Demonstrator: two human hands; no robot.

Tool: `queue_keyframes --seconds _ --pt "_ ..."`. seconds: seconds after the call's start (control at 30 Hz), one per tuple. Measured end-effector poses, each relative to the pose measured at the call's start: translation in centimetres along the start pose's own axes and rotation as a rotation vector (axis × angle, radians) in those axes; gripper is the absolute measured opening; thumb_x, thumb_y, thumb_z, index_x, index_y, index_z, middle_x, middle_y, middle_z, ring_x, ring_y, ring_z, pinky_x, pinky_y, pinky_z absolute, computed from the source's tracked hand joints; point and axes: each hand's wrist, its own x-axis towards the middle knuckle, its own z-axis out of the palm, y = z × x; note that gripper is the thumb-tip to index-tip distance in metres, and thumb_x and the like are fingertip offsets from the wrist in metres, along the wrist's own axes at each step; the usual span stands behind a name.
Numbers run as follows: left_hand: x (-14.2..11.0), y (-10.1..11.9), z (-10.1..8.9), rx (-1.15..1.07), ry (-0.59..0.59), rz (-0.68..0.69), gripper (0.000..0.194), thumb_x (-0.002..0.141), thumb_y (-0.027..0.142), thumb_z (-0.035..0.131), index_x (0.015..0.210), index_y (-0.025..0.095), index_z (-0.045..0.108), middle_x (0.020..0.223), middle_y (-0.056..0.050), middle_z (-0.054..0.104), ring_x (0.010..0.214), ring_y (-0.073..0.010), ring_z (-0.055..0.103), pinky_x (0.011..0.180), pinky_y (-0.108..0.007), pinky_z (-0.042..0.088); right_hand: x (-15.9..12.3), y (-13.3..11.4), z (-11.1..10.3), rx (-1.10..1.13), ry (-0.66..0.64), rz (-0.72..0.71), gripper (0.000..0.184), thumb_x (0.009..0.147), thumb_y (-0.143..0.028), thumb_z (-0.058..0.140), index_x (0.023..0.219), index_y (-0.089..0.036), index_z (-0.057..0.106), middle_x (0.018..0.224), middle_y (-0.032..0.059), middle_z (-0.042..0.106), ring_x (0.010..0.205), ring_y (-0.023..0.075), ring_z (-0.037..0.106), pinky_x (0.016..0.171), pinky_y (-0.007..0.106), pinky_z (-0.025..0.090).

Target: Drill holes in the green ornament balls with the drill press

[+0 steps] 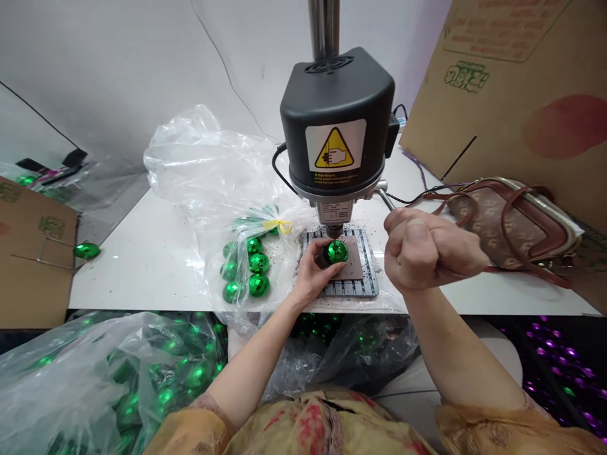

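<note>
My left hand (317, 270) curls its thumb and fingers around a shiny green disco-ball ornament (338, 251) on the drill press's base plate (370, 272). Directly above the ball is the chuck of the black drill press (337, 120), its bit at the ball's top. My right hand (427, 249) makes a fist around the end of the press's feed lever (385, 197); the grip itself is hidden inside the fingers. Left of the plate, several green mirrored balls (258, 284) lie in a clear plastic bag.
A clear plastic bag (190, 151) spreads over the white table (142, 278). At the right are a brown handbag (502, 221) and a large cardboard box (516, 82). Another carton (33, 265) stands left. Below the table edge, a bag of green balls (156, 373) and purple balls (554, 354) show.
</note>
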Motion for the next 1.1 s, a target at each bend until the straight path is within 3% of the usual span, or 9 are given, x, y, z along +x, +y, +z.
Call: queue_keyframes --seconds 0.1,0.27,0.47,0.6,0.67,0.77,0.93,1.03,1.1 --pt "-0.1 0.5 0.3 0.059 0.038 0.007 0.051 0.072 0.033 0.083 0.115 0.021 0.059 0.118 -0.008 0.064 0.113 -0.0241 0.061 0.1 -0.04 0.048 2.6 -1.2 1.4 -0.096 0.057 0.223 0.049 0.085 -0.023 0.057 0.048 -0.016 0.026 0.043 -0.0045 0.027 0.038 0.0043 0.03 0.041 0.027 0.023" --pt "-3.0 3.0 -0.3 0.327 0.17 0.101 0.039 0.075 0.03 0.078 0.106 0.022 0.056 0.103 -0.006 0.061 0.099 -0.023 0.06 0.089 -0.039 0.049 6.1 -1.9 3.0 -0.044 0.008 0.328 0.044 0.086 -0.022 0.058 0.049 -0.016 0.034 0.045 -0.0047 0.032 0.043 0.0028 0.032 0.046 0.025 0.023" --pt "-10.7 5.3 -3.6 0.853 -0.4 0.521 0.033 0.08 0.034 0.071 0.107 0.02 0.059 0.102 -0.01 0.063 0.098 -0.0271 0.059 0.082 -0.04 0.05 5.8 -1.9 3.0 -0.069 0.045 0.314 0.043 0.086 -0.02 0.056 0.05 -0.018 0.034 0.043 -0.0051 0.031 0.042 0.0037 0.035 0.047 0.027 0.023" --pt "-11.7 5.4 -6.7 0.908 -0.347 0.713 0.045 0.086 0.051 0.067 0.118 0.022 0.058 0.113 -0.013 0.066 0.108 -0.0293 0.059 0.087 -0.042 0.051 5.7 -2.0 3.2 -0.072 0.058 0.321 0.045 0.087 -0.024 0.057 0.05 -0.02 0.033 0.042 -0.0047 0.032 0.041 0.0054 0.037 0.045 0.029 0.024" --pt "-9.8 5.7 -8.4 0.915 -0.128 0.628 0.028 0.094 0.038 0.059 0.119 0.025 0.057 0.107 -0.009 0.066 0.101 -0.0251 0.062 0.087 -0.04 0.051 5.8 -2.1 3.2 -0.052 0.07 0.334 0.043 0.086 -0.024 0.058 0.051 -0.021 0.033 0.042 -0.0045 0.034 0.04 0.0066 0.036 0.045 0.03 0.023" --pt "-5.6 6.4 -10.3 1.172 0.127 0.194 0.021 0.099 0.022 0.044 0.113 0.022 0.059 0.101 -0.01 0.064 0.095 -0.025 0.063 0.08 -0.038 0.05 5.8 -2.0 2.9 -0.079 0.049 0.363 0.042 0.086 -0.026 0.057 0.05 -0.02 0.036 0.044 -0.0042 0.036 0.041 0.007 0.037 0.046 0.031 0.026" --pt "-0.5 6.1 -10.8 1.583 -0.083 -0.37 0.028 0.087 0.027 0.067 0.112 0.016 0.062 0.117 -0.019 0.059 0.103 -0.0358 0.061 0.075 -0.04 0.05 5.8 -2.0 2.5 -0.11 0.014 0.359 0.046 0.087 -0.028 0.057 0.047 -0.02 0.036 0.044 -0.004 0.037 0.04 0.0069 0.039 0.043 0.03 0.027" --pt "0.4 5.8 -11.1 1.525 -0.138 -0.415 0.03 0.08 0.022 0.073 0.107 0.016 0.063 0.109 -0.018 0.062 0.103 -0.0363 0.062 0.08 -0.043 0.05 5.7 -2.1 2.5 -0.114 0.004 0.354 0.047 0.088 -0.029 0.057 0.047 -0.019 0.035 0.044 -0.0041 0.036 0.04 0.0061 0.04 0.043 0.029 0.027" --pt "0.5 6.4 -11.3 1.302 -0.02 -0.334 0.031 0.078 0.023 0.071 0.107 0.018 0.061 0.104 -0.014 0.063 0.099 -0.0323 0.063 0.082 -0.043 0.05 5.6 -2.0 2.7 -0.106 0.017 0.335 0.047 0.089 -0.026 0.056 0.048 -0.018 0.033 0.043 -0.0046 0.034 0.04 0.0053 0.038 0.044 0.028 0.025"
